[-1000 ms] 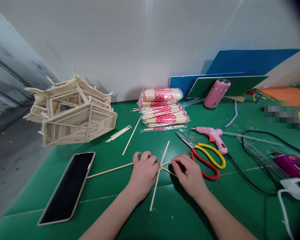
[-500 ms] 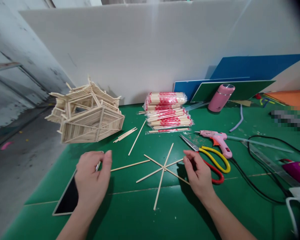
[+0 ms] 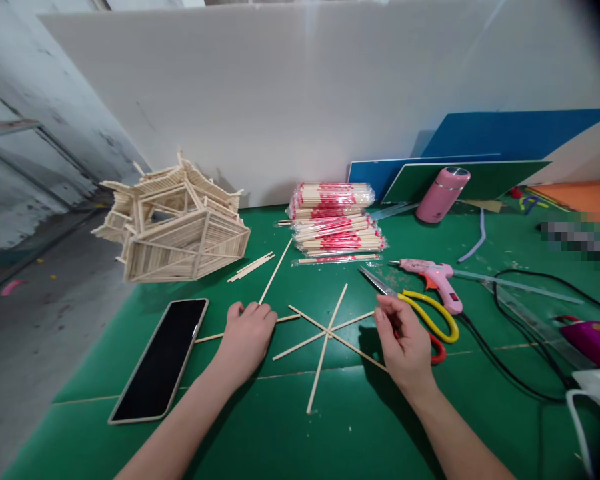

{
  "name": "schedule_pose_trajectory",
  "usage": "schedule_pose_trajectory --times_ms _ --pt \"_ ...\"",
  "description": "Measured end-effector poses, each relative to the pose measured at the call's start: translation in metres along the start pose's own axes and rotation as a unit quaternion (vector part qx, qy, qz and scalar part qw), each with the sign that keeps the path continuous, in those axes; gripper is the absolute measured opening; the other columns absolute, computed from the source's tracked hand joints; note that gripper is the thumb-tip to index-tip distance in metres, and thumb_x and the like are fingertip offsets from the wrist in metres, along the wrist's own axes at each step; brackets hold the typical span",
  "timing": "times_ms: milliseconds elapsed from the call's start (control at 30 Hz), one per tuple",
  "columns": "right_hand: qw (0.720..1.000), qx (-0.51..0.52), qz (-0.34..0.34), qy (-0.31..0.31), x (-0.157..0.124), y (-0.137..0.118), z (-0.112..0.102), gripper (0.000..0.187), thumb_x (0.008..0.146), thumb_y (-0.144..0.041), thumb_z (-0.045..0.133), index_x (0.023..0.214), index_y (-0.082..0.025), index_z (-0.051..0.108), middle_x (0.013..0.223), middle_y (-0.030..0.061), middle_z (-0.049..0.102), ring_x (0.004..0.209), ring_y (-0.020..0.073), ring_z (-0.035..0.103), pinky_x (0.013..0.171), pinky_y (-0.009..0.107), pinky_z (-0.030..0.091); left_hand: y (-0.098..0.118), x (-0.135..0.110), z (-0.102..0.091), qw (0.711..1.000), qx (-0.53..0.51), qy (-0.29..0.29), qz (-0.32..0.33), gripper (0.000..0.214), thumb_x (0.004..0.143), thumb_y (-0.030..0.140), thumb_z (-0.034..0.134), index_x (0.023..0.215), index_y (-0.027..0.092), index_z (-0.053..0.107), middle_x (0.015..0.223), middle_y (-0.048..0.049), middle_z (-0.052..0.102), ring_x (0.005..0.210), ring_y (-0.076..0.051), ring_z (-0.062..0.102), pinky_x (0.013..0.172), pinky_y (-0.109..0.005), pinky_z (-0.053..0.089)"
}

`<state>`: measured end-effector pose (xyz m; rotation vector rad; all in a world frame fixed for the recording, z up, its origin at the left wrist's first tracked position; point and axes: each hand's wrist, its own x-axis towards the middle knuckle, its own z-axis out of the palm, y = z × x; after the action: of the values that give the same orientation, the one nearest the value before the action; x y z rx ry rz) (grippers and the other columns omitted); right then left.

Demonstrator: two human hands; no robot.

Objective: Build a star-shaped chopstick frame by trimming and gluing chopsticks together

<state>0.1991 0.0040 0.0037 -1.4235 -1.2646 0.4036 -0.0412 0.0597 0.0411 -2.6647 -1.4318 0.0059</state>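
Three thin wooden sticks crossed into a star [image 3: 329, 331] lie on the green mat [image 3: 340, 427]. My left hand [image 3: 247, 335] rests left of the star, fingers curled down over a single long stick [image 3: 207, 337] that runs under it. My right hand [image 3: 405, 339] is at the star's right side, fingers bent and pinched together near a stick end and the yellow and red scissors [image 3: 433, 317]; what it pinches is hidden.
A phone [image 3: 163, 358] lies at the left. A stick-built house model [image 3: 180, 230] stands at the back left, with wrapped stick bundles [image 3: 335, 220] behind. A pink glue gun [image 3: 433, 273], pink bottle [image 3: 443, 193], black cable [image 3: 505, 373] and purple tool [image 3: 593, 337] are on the right.
My left hand left the star, reached over to the phone, then came back onto the single stick. My right hand shifted slightly right towards the scissors. The star lies uncovered.
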Motion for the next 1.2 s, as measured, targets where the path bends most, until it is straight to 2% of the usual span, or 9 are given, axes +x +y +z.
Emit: schedule_pose_trajectory --times_ms 100,233,300,400,533,633,800,1000,1200 --pt "1.000 -0.001 0.002 0.002 0.000 0.001 -0.001 0.021 0.079 -0.024 0.048 0.099 -0.018 0.051 0.079 0.0033 0.054 0.065 0.0141 0.052 0.060 0.028 0.045 0.008 -0.005 -0.004 0.999 -0.032 0.008 0.015 0.024 0.080 0.007 0.034 0.081 0.016 0.057 0.078 -0.0057 0.061 0.071 -0.017 0.054 0.074 -0.037 0.031" --pt "1.000 -0.004 0.006 -0.014 0.000 0.001 -0.002 0.020 0.081 -0.025 0.046 0.100 -0.018 0.050 0.076 0.0026 0.053 0.064 0.0138 0.051 0.059 0.027 0.044 0.036 -0.013 -0.001 0.988 -0.120 0.050 0.083 0.024 0.080 0.009 0.034 0.086 0.017 0.057 0.079 -0.0048 0.060 0.070 -0.017 0.052 0.073 -0.037 0.030" --pt "0.999 -0.010 0.009 -0.042 -0.001 0.000 -0.003 0.020 0.081 -0.024 0.045 0.100 -0.018 0.049 0.076 0.0022 0.052 0.063 0.0132 0.051 0.058 0.026 0.044 0.050 -0.016 0.004 0.984 -0.136 0.056 0.100 0.025 0.080 0.009 0.034 0.085 0.017 0.057 0.078 -0.0051 0.060 0.068 -0.017 0.051 0.071 -0.036 0.031" --pt "0.994 -0.022 0.011 -0.106 -0.003 -0.003 -0.004 0.017 0.080 -0.022 0.047 0.096 -0.019 0.052 0.075 0.0017 0.054 0.063 0.0129 0.052 0.058 0.025 0.043 0.061 -0.017 0.014 0.982 -0.149 0.071 0.087 0.024 0.081 0.009 0.034 0.083 0.015 0.057 0.077 -0.0060 0.059 0.068 -0.018 0.051 0.066 -0.034 0.033" --pt "0.974 -0.090 -0.010 -0.209 -0.009 -0.006 -0.005 0.014 0.078 -0.020 0.050 0.090 -0.020 0.057 0.082 0.0029 0.058 0.072 0.0154 0.053 0.064 0.027 0.042 0.065 -0.018 0.021 0.981 -0.167 0.090 0.050 0.023 0.083 0.012 0.035 0.080 0.013 0.057 0.075 -0.0068 0.058 0.068 -0.018 0.051 0.061 -0.032 0.034" --pt "0.951 -0.171 -0.035 -0.256 -0.013 -0.009 -0.005 0.014 0.079 -0.019 0.047 0.089 -0.019 0.057 0.081 0.0040 0.058 0.075 0.0172 0.052 0.067 0.029 0.041 0.067 -0.019 0.021 0.980 -0.174 0.087 0.029 0.023 0.084 0.013 0.035 0.078 0.014 0.058 0.074 -0.0064 0.057 0.067 -0.019 0.050 0.060 -0.031 0.034" --pt "0.937 -0.213 -0.034 -0.276 -0.015 -0.011 -0.003 0.013 0.081 -0.021 0.044 0.082 -0.019 0.057 0.075 0.0028 0.056 0.070 0.0160 0.050 0.063 0.027 0.039 0.067 -0.020 0.020 0.981 -0.179 0.076 0.014 0.022 0.083 0.014 0.037 0.077 0.014 0.058 0.074 -0.0057 0.057 0.068 -0.018 0.049 0.061 -0.031 0.034" --pt "0.934 -0.216 -0.034 -0.282 -0.014 -0.011 -0.001 0.014 0.082 -0.022 0.044 0.077 -0.020 0.057 0.072 0.0016 0.054 0.067 0.0152 0.050 0.061 0.026 0.037 0.065 -0.019 0.020 0.986 -0.158 0.054 0.009 0.020 0.083 0.015 0.039 0.075 0.016 0.057 0.073 -0.0047 0.057 0.070 -0.019 0.046 0.064 -0.033 0.033" --pt "0.934 -0.213 -0.042 -0.282 -0.015 -0.009 -0.001 0.016 0.082 -0.022 0.043 0.082 -0.021 0.059 0.073 0.0026 0.055 0.069 0.0157 0.051 0.062 0.026 0.037 0.064 -0.016 0.024 0.988 -0.147 0.034 0.039 0.022 0.082 0.015 0.041 0.096 0.020 0.057 0.079 -0.0050 0.057 0.072 -0.019 0.046 0.065 -0.034 0.034"
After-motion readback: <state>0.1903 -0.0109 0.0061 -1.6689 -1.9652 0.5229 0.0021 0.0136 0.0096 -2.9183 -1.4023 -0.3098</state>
